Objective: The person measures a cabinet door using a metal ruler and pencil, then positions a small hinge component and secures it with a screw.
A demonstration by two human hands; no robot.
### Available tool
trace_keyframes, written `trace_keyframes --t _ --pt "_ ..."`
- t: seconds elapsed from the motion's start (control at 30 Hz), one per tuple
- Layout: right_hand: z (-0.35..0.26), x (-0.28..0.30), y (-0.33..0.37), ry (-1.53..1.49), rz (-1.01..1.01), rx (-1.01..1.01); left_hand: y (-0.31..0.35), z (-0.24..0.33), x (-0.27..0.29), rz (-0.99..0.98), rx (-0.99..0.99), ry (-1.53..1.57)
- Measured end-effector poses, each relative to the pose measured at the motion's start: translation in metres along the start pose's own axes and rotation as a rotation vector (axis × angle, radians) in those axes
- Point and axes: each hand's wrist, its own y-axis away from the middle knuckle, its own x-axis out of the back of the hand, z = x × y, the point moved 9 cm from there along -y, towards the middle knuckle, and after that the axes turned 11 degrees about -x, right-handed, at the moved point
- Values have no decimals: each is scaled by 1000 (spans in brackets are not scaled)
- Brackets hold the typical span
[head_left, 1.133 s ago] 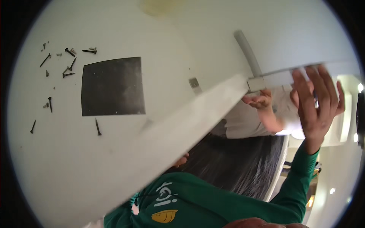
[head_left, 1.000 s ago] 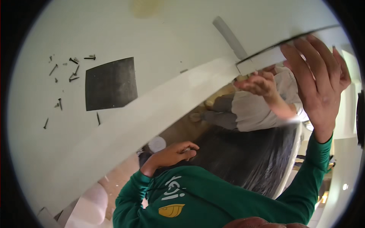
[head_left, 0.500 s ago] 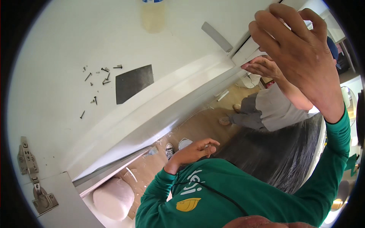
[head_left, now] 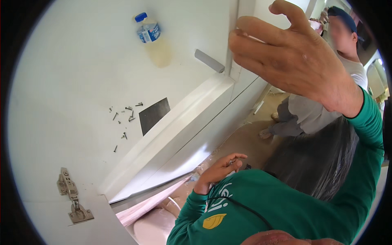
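My right hand (head_left: 292, 57) is raised close in front of me at the upper right, its back toward me. Its fingers are bent and spread; the thumb and palm are hidden. Lower down, my left hand (head_left: 222, 169) hovers before my chest, with the fingers curled toward the thumb. Something small and greyish seems to sit between them, too small to name. On a white panel lie several dark screws (head_left: 130, 112) and a dark flat sheet piece (head_left: 154, 116). A metal cabinet hinge (head_left: 73, 196) spans the joint between two white panels at the lower left.
A bottle (head_left: 149, 34) with a blue cap and a grey strip (head_left: 210, 60) lie farther up the panel. A co-worker (head_left: 347, 53) in a dark cap stands at the right. A dark plastic-covered surface (head_left: 310, 159) and a pale rounded thing (head_left: 153, 226) are below.
My view has shifted, so the panel's items appear lower and the whole bottle shows. My right hand appears farther left. The co-worker's raised hand is no longer visible.
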Motion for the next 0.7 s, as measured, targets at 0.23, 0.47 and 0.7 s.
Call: trace_keyframes --t 0.23,0.47,0.7 --pt "-3 -1 6 46 69 77 -5 9 -5 -16 -15 10" --pt "13 7 -1 -238 331 -242 -10 30 -20 -12 -26 -17" --pt "14 10 30 -355 500 -538 -7 126 -23 227 -323 -268"
